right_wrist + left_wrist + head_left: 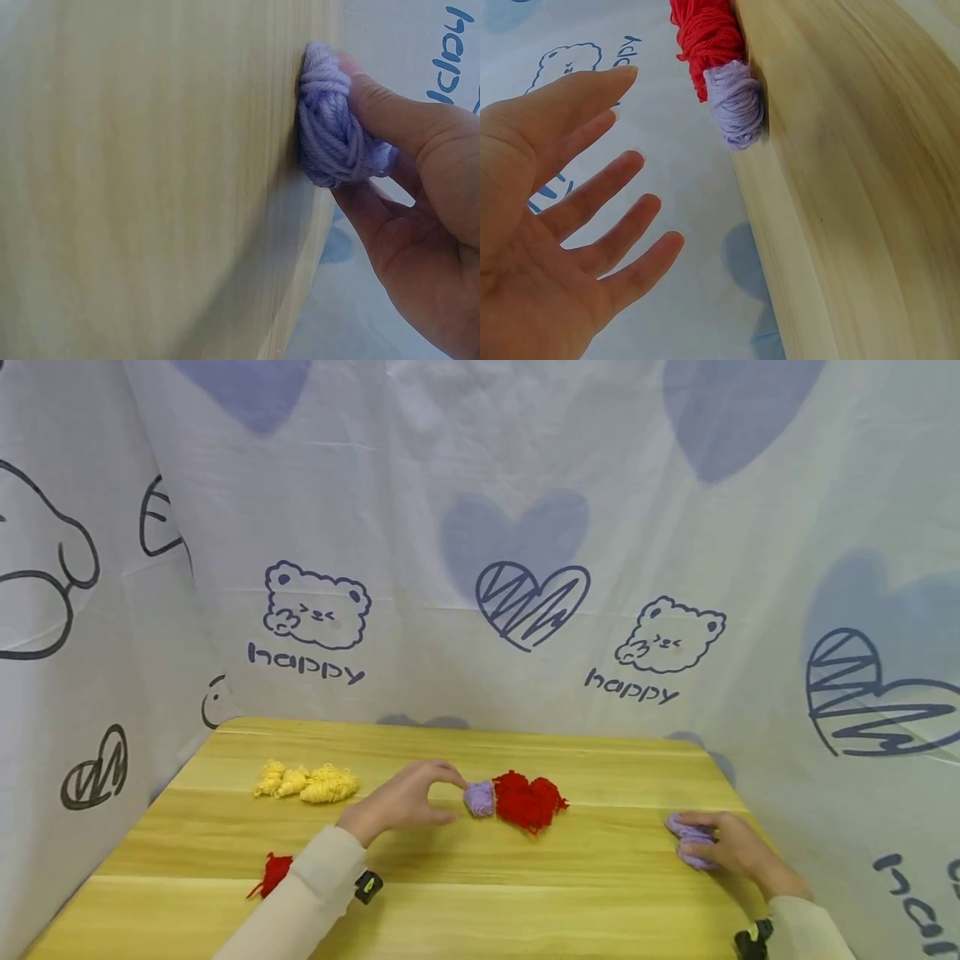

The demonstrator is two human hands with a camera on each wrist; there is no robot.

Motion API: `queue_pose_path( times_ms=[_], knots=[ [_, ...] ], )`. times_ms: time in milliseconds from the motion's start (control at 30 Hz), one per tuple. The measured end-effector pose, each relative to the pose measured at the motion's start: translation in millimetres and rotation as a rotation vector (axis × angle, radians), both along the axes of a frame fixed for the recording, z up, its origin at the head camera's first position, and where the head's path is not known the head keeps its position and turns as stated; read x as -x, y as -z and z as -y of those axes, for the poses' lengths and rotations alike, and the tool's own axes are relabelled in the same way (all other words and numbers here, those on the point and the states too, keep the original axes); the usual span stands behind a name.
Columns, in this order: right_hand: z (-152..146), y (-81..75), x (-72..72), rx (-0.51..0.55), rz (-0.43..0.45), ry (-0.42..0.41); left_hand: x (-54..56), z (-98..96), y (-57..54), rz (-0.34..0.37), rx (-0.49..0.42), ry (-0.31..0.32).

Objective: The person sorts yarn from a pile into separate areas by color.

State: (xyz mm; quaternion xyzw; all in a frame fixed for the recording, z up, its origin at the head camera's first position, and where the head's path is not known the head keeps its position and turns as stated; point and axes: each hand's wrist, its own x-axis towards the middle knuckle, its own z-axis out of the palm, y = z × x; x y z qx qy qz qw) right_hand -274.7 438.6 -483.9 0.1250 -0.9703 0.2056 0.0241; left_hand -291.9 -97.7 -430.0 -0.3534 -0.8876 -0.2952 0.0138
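Observation:
My left hand hovers just left of a small lilac yarn bundle, its thumb and fingers spread apart. The left wrist view shows that hand holding nothing, with a gap to the lilac bundle. Red yarn lies touching the small bundle on its right. At the table's right side, my right hand grips a larger lilac yarn skein. In the right wrist view, thumb and fingers pinch this skein from both sides, close to the wood.
Yellow yarn bundles lie in a row at the back left of the wooden table. Another piece of red yarn sits partly behind the left sleeve. Printed cloth hangs around the back and sides.

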Motion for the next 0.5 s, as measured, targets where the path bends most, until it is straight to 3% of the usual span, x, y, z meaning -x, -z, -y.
queue_pose_path(
  times_ms=[200, 500],
  knots=[
    [2.4, -1.3, -1.9, -0.002, -0.04, -0.019, 3.7, -5.0, 0.0, -0.005, 0.01, 0.011],
    [4.3, -2.2, 2.8, 0.001, 0.03, 0.009, 10.1, -10.2, -0.3, 0.019, 0.013, -0.013]
  ],
)
